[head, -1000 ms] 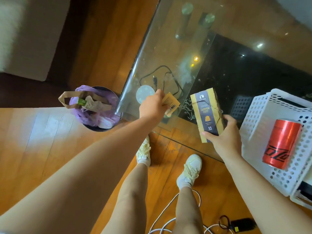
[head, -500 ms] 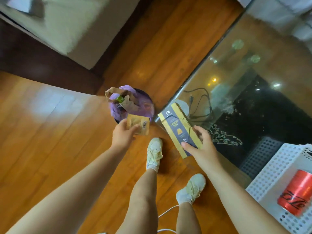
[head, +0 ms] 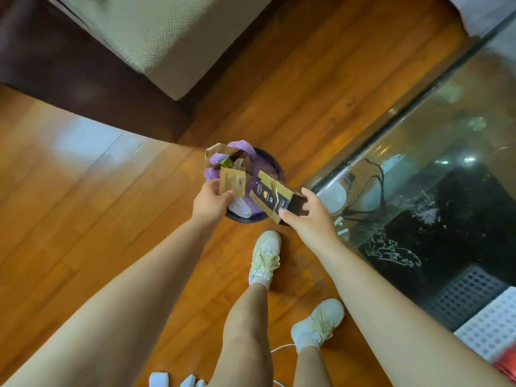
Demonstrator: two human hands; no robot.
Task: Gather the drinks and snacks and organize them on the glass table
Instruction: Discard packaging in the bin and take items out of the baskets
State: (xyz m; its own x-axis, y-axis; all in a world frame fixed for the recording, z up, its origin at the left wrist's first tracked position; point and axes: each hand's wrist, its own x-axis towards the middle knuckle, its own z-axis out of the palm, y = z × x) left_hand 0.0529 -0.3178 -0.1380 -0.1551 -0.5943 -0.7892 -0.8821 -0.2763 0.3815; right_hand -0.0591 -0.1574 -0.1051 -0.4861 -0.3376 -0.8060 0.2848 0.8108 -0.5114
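Observation:
My left hand (head: 210, 200) pinches a small tan sachet (head: 232, 182) over the waste bin (head: 245, 216). My right hand (head: 307, 219) grips a long yellow and dark blue coffee capsule box (head: 268, 195) by its near end; the box tilts with its far end over the bin. The glass table (head: 435, 113) runs along the right, with a black cable (head: 365, 188) and a white round object lying at its near corner. A sliver of a red can (head: 506, 371) shows at the bottom right edge beside a white perforated basket (head: 491, 328).
The bin has a purple liner and holds a crumpled brown paper bag (head: 220, 155). A beige sofa (head: 156, 32) on a dark base stands at the upper left. My legs and pale shoes stand on the wooden floor, with a white cord behind them.
Both hands swung left, away from the glass table, and now hold the sachet and the box over the bin. The view turned left, so the basket and can slid to the frame's edge.

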